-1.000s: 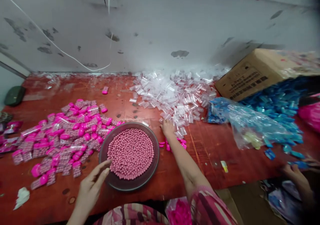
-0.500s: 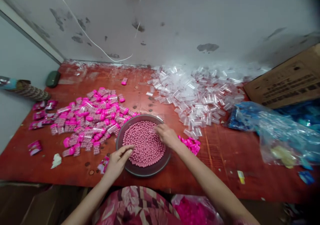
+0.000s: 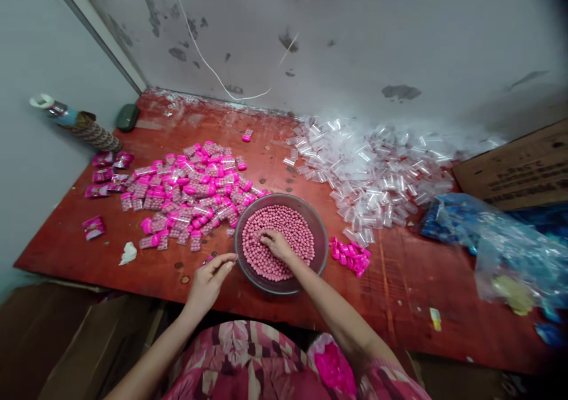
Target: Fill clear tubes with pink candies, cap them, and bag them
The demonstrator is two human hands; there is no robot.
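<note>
1. right hand [image 3: 276,245] lies in the bowl [image 3: 319,240] on the red table [image 3: 399,293], fingers curled into the pink beads [image 3: 284,222]; grasp unclear.
2. left hand [image 3: 208,278], fingers loosely open, just beside the bowl's near-left rim.

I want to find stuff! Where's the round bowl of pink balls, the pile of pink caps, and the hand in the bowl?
Round grey bowl of pink balls [image 3: 320,252]: head view, right rim.
Small pile of pink caps [image 3: 351,257]: head view, middle.
Right hand [image 3: 276,245]: head view, back of hand.

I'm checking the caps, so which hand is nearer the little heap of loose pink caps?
Right. The right hand lies in the bowl of pink balls, just left of the pink caps. The left hand sits beyond the bowl's far side.
</note>
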